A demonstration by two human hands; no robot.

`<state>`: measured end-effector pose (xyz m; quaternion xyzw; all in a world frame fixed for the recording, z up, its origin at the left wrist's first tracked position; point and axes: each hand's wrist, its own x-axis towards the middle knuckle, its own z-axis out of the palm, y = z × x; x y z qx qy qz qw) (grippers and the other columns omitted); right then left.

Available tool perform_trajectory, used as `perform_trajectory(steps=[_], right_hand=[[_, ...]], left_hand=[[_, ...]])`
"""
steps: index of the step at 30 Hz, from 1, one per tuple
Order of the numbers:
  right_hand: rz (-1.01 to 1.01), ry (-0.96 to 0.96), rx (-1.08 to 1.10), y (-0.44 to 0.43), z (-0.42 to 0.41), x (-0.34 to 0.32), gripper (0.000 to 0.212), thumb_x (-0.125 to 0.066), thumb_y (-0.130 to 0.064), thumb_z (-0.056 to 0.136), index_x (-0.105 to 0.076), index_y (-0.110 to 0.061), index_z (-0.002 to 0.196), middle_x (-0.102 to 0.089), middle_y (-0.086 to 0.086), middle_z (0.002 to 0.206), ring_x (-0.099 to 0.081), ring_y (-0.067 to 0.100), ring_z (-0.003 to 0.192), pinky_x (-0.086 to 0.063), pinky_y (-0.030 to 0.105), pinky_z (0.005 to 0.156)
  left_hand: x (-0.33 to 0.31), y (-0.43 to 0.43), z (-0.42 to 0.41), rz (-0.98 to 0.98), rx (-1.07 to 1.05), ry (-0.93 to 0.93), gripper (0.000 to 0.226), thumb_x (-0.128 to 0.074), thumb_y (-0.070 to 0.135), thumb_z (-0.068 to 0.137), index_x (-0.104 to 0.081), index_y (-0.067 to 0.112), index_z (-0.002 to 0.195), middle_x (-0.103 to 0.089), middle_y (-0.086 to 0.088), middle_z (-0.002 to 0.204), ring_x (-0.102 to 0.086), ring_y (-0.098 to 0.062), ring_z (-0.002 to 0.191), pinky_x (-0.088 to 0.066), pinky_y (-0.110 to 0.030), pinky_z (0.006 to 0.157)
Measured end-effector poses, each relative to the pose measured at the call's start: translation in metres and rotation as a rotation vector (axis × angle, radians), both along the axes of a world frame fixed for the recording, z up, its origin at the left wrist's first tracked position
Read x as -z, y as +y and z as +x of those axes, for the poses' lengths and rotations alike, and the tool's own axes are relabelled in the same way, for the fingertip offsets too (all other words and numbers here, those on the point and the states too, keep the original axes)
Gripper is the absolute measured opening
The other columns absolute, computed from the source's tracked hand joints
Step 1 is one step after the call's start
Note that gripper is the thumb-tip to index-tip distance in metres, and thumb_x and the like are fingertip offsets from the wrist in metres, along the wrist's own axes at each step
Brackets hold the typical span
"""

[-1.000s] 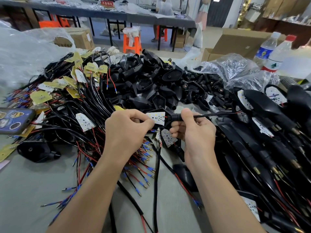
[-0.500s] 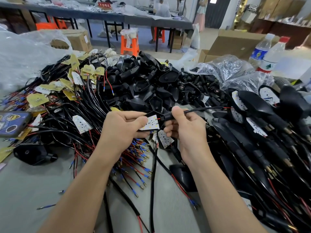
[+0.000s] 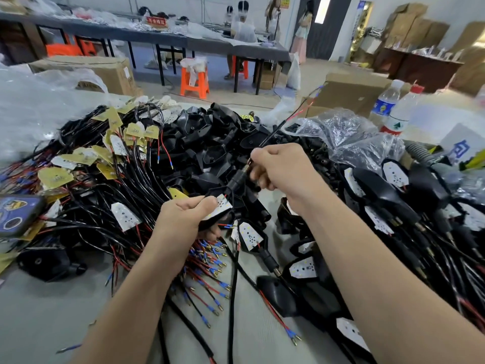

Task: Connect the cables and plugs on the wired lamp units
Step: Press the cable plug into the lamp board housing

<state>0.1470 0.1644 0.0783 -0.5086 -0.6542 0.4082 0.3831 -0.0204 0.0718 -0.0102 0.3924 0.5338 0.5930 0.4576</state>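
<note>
Hands now drawing further apart, just in front of the housing heap [image 3: 207,143].
We are fisting our right hand [image 3: 283,166] round the cable [image 3: 286,120] and pinching the lamp board [image 3: 221,206] in our left hand [image 3: 183,219]; tugging harder is risking torn leads [image 3: 226,226]. Grey table [image 3: 39,324] is carrying everything, orange stool [image 3: 194,82] standing beyond the heap.

Body in view: two hands and two forearms of one person.

- The left hand [image 3: 181,219] is bare from fingertips to wrist.
- The right hand [image 3: 283,169] is bare likewise, and knuckle ridges show along its back.
- The left forearm [image 3: 126,298] is bare and smooth, widening from the wrist toward the lower edge of the view.
- The right forearm [image 3: 367,271] is bare and of the same form, appearing broader in the wide-angle view.

The upper arms lie outside the view, so any sleeve there cannot be told.
</note>
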Motion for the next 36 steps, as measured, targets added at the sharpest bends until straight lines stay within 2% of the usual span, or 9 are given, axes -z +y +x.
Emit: perform_trajectory(steps=[3, 6, 8, 10, 14, 17, 26, 31, 36], right_hand=[[0.382, -0.487, 0.213, -0.010, 0.001, -0.002, 0.020, -0.069, -0.035, 0.084, -0.068, -0.019, 0.072, -0.069, -0.002, 0.066, -0.063, 0.020, 0.071, -0.048, 0.031, 0.068], [0.716, -0.756, -0.021, -0.024, 0.004, -0.013, 0.012, -0.063, -0.027, 0.091, -0.070, -0.026, 0.101, -0.069, -0.006, 0.108, -0.056, 0.021, 0.112, -0.037, 0.036, 0.103], [0.716, -0.888, -0.240, -0.029, 0.009, -0.027, 0.018, -0.052, -0.021, 0.099, -0.070, -0.023, 0.099, -0.069, -0.009, 0.102, -0.058, 0.018, 0.108, -0.031, 0.036, 0.112], [0.602, -0.943, -0.334, -0.035, 0.016, -0.046, 0.022, -0.047, -0.021, 0.102, -0.066, -0.020, 0.091, -0.066, -0.006, 0.083, -0.060, 0.022, 0.088, -0.044, 0.037, 0.093], [0.576, -0.898, -0.360, -0.047, 0.030, -0.088, 0.022, -0.049, -0.023, 0.101, -0.068, -0.018, 0.090, -0.061, -0.007, 0.072, -0.053, 0.011, 0.066, -0.042, 0.034, 0.065], [0.583, -0.885, -0.352, -0.058, 0.047, -0.115, 0.020, -0.054, -0.024, 0.099, -0.072, -0.020, 0.092, -0.064, -0.008, 0.072, -0.055, 0.003, 0.064, -0.046, 0.034, 0.064], [0.411, -0.727, 0.000, -0.087, 0.130, -0.112, 0.017, -0.069, -0.031, 0.095, -0.081, -0.027, 0.085, -0.064, -0.015, 0.055, -0.050, 0.001, 0.044, -0.038, 0.008, 0.046], [0.310, -0.676, 0.365, -0.104, 0.182, -0.080, 0.017, -0.071, -0.045, 0.089, -0.079, -0.032, 0.082, -0.071, -0.012, 0.070, -0.063, 0.005, 0.065, -0.048, 0.021, 0.063], [0.257, -0.412, 0.763, -0.105, 0.206, -0.033, 0.024, -0.062, -0.036, 0.094, -0.079, -0.020, 0.095, -0.072, -0.004, 0.075, -0.068, 0.024, 0.081, -0.050, 0.035, 0.082]], left_hand=[[0.000, 0.001, 0.005, -0.005, -0.096, 0.012, 0.032, -0.067, 0.020, 0.101, -0.083, 0.017, 0.074, -0.068, -0.019, 0.061, -0.056, -0.018, 0.043, -0.048, -0.023, 0.043], [-0.005, -0.001, 0.007, 0.010, -0.140, 0.015, 0.031, -0.069, 0.025, 0.099, -0.083, 0.016, 0.073, -0.068, -0.030, 0.072, -0.050, -0.018, 0.039, -0.042, -0.024, 0.040], [-0.011, -0.005, 0.007, 0.027, -0.121, -0.011, 0.037, -0.069, 0.029, 0.099, -0.079, 0.011, 0.069, -0.067, -0.029, 0.070, -0.047, -0.017, 0.040, -0.038, -0.024, 0.042], [-0.019, -0.008, 0.006, 0.053, -0.067, -0.106, 0.038, -0.068, 0.032, 0.096, -0.077, 0.011, 0.066, -0.065, -0.015, 0.062, -0.048, -0.015, 0.043, -0.038, -0.022, 0.043], [-0.045, -0.011, 0.005, 0.177, 0.225, -0.236, 0.016, -0.065, 0.022, 0.085, -0.079, 0.016, 0.088, -0.060, -0.009, 0.078, -0.053, -0.015, 0.063, -0.043, -0.023, 0.056], [-0.068, -0.012, 0.005, 0.212, 0.330, -0.029, 0.034, -0.064, 0.007, 0.089, -0.076, 0.020, 0.119, -0.063, -0.007, 0.078, -0.056, -0.016, 0.067, -0.047, -0.022, 0.058], [-0.097, -0.001, 0.091, 0.140, 0.242, -0.253, 0.021, -0.064, 0.000, 0.098, -0.075, 0.013, 0.111, -0.070, -0.003, 0.074, -0.056, -0.014, 0.053, -0.044, -0.019, 0.046], [-0.095, 0.021, 0.153, -0.011, 0.273, -0.515, 0.027, -0.063, 0.017, 0.103, -0.065, 0.002, 0.126, -0.070, -0.008, 0.100, -0.070, -0.013, 0.074, -0.058, -0.021, 0.067], [-0.089, 0.032, 0.186, -0.016, 0.343, -0.297, 0.033, -0.068, 0.004, 0.096, -0.068, 0.022, 0.124, -0.077, 0.002, 0.118, -0.072, -0.010, 0.104, -0.057, -0.018, 0.075]])
